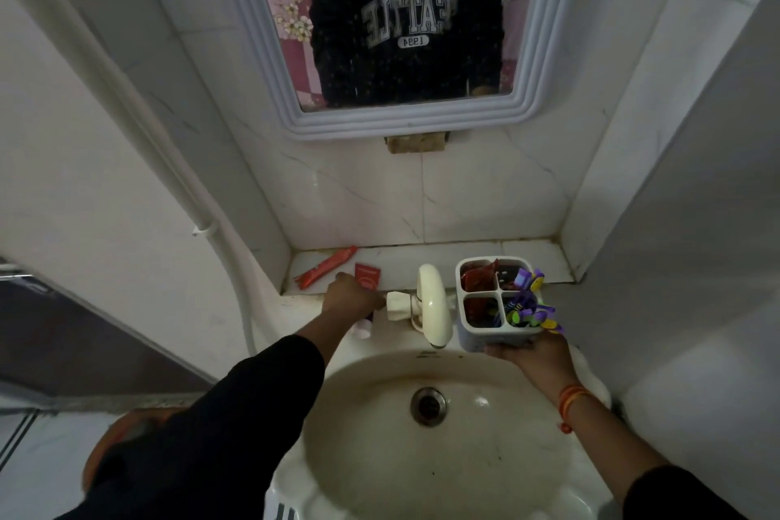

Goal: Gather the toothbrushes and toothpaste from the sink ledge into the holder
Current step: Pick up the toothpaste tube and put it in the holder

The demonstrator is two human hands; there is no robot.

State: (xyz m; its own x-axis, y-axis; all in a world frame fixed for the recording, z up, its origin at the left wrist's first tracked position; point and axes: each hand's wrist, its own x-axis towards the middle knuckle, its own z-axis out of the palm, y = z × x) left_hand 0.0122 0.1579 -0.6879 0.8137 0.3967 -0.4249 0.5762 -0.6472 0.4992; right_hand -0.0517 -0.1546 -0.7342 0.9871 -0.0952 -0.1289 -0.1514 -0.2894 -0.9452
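My right hand (534,353) holds a white four-compartment holder (477,340) from below, over the sink's right rim. Purple and yellow toothbrushes (529,304) stick out of its right compartments, and a red packet (477,274) fills the back left one. My left hand (350,300) is closed around a red toothpaste tube (368,277) at the ledge's front edge; the tube's white cap (362,327) pokes out below my fist. An orange-red tube (325,266) lies flat on the left of the tiled ledge (422,255).
A cream tap (432,304) with a side knob (396,305) stands between my hands. Below it is the basin (358,426) with its drain (428,406). A white-framed mirror (544,55) hangs above, and tiled walls close in on both sides.
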